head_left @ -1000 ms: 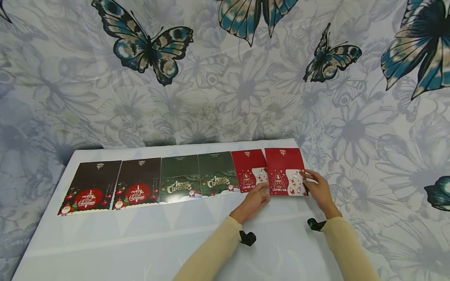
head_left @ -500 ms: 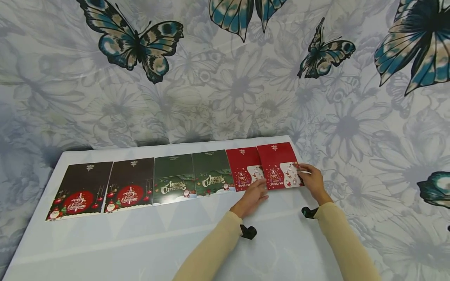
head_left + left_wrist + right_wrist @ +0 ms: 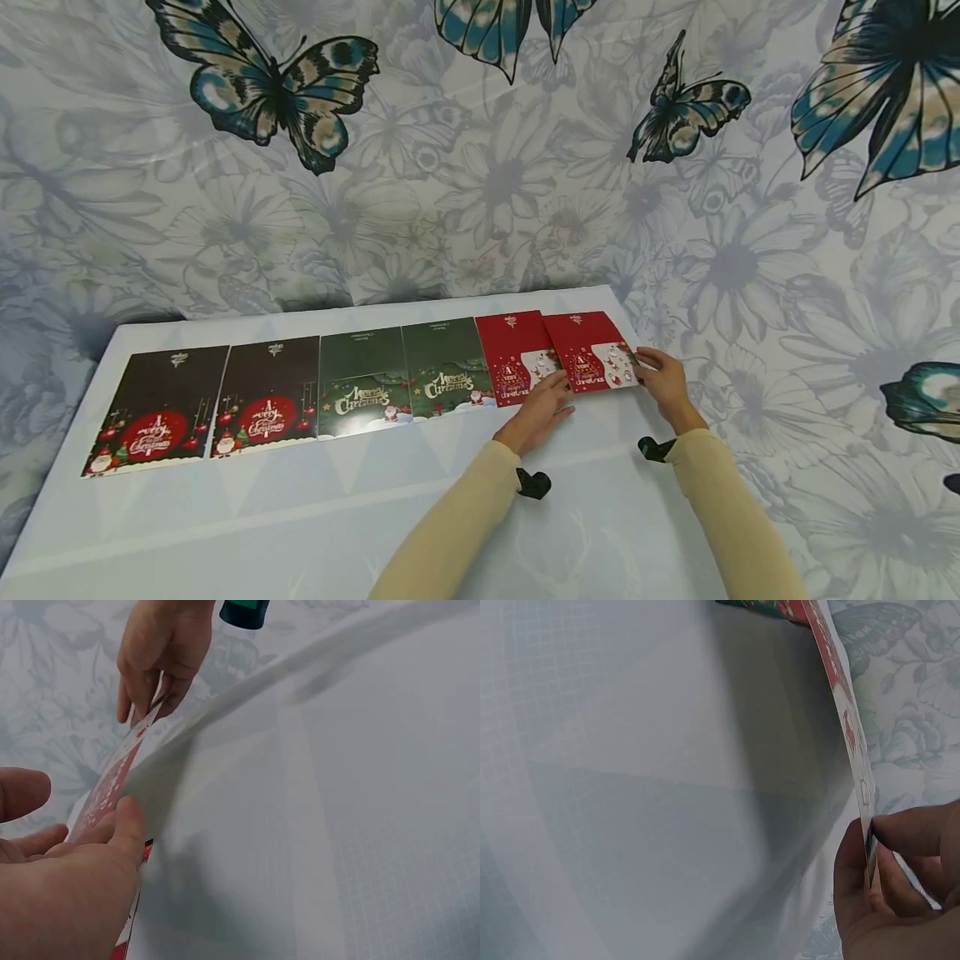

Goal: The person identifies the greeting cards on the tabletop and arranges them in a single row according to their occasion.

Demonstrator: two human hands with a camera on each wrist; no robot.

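In the head view, my right hand (image 3: 663, 385) pinches the right edge of a red Christmas card (image 3: 577, 337) between thumb and fingers. The right wrist view shows that card (image 3: 845, 720) edge-on, raised off the tabletop on this side. My left hand (image 3: 536, 415) is at the card's lower left corner, where it meets a second red card (image 3: 510, 337). Its fingers lie loosely extended, with the thumb apart from them in the left wrist view. That hand covers the second card's lower right corner. The raised card's left edge sits close against the second card.
Two green cards (image 3: 448, 350) and two dark brown cards (image 3: 172, 379) continue the row leftward along the back of the white table (image 3: 300, 525). The table's right edge runs just under my right hand. A butterfly-and-flower patterned cloth (image 3: 502, 183) hangs behind.
The right red card has come down flatter and moved left, closing the gap to its neighbour. My right hand still pinches it. The head view has shifted a little.
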